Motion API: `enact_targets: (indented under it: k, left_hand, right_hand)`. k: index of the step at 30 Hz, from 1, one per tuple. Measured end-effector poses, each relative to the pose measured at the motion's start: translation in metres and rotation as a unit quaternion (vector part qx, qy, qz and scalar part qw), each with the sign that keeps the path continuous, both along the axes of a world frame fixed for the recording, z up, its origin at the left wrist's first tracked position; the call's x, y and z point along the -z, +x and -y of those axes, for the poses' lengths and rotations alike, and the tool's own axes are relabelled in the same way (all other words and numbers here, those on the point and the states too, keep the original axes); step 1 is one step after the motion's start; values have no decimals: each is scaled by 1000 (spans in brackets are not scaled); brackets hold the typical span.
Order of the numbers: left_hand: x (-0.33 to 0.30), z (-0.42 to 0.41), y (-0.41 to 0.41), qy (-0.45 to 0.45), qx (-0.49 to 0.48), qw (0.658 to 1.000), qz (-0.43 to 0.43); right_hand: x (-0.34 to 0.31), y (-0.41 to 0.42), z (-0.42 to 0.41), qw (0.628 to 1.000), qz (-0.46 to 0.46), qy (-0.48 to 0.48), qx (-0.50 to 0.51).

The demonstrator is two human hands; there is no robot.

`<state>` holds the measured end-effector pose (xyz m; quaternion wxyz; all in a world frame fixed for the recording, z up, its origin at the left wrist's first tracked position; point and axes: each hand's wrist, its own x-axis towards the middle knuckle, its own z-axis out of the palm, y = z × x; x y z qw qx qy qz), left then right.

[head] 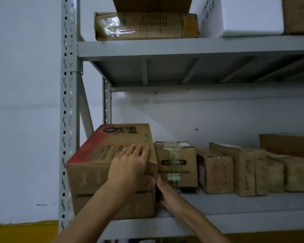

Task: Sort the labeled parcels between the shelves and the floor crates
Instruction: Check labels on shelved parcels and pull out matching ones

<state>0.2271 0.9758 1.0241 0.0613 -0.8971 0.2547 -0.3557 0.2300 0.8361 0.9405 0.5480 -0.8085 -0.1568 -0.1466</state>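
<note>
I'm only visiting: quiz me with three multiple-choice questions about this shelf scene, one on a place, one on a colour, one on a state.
1. Where is the big red-topped carton?
A. left end of the lower shelf
B. upper shelf
C. floor

2. What colour is the foam box on the upper shelf?
A. red
B. white
C. green

3. What is the left hand doing?
A. hanging idle
B. resting on the carton's top front edge
C. holding a pen

Answers: 1 A, it sits beside the shelf upright; 2 B, its sides are plain white; 3 B, its fingers lie over the carton's top while the right hand reaches to the carton's right side.
</note>
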Motion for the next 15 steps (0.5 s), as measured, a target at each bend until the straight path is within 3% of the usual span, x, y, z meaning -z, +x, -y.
enact_targets:
  k: [1, 2, 3, 5, 8, 11, 15]
  left_hand:
    - [-10, -1, 12, -17, -1, 1000, -14]
    - [-17, -1, 22, -25, 4, 999, -35]
    - [-20, -2, 36, -25, 7, 998, -55]
    - [-18, 0, 57, -19, 11, 996, -83]
    - [-11, 9, 89, -16, -16, 998, -56]
    - [-6, 23, 105, -33, -17, 997, -65]
    - [-15, 59, 90, -146, 138, 979, -22]
  right_hand:
    - [-4, 3, 18, 999, -22, 17, -34]
    - [-6, 2, 32, 1000, 3, -9, 14]
    - [-10, 5, 47, 990, 63, -85, 97]
    - [-5, 17, 63, 953, 187, -129, 199]
    - [-28, 40, 104, 897, 284, -3, 338]
    - [-55, 55, 130, 914, 211, 108, 331]
    - [-81, 88, 152, 950, 51, 76, 300]
